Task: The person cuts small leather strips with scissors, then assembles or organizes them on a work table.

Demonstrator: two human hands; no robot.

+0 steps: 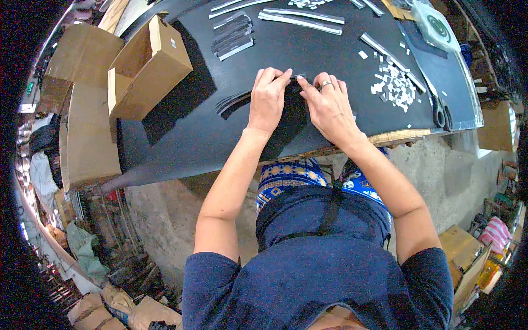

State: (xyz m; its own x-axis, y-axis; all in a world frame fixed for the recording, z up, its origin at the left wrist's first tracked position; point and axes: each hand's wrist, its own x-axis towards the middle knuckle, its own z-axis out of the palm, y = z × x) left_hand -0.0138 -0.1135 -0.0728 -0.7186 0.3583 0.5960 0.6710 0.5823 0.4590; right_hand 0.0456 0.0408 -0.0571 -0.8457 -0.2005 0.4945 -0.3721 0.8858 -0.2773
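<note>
My left hand (pixel 267 100) and my right hand (pixel 329 104) meet above the black table top, fingertips pinched close together. A short, thin dark strip (pixel 297 76) spans the gap between them, one end in each pinch; its exact kind is too small to make out. Several slim black strips (pixel 232 103) lie fanned out just left of my left hand. To the right of my right hand is a heap of small white cut pieces (pixel 400 91), with a long white-edged strip (pixel 393 60) beside it.
An open cardboard box (pixel 159 77) stands at the left, near large cardboard flaps (pixel 91 137). Black-and-white strips (pixel 234 34) and longer white strips (pixel 301 20) lie at the back. Scissors (pixel 441 114) rest by the right edge, below a clear plastic container (pixel 436 25).
</note>
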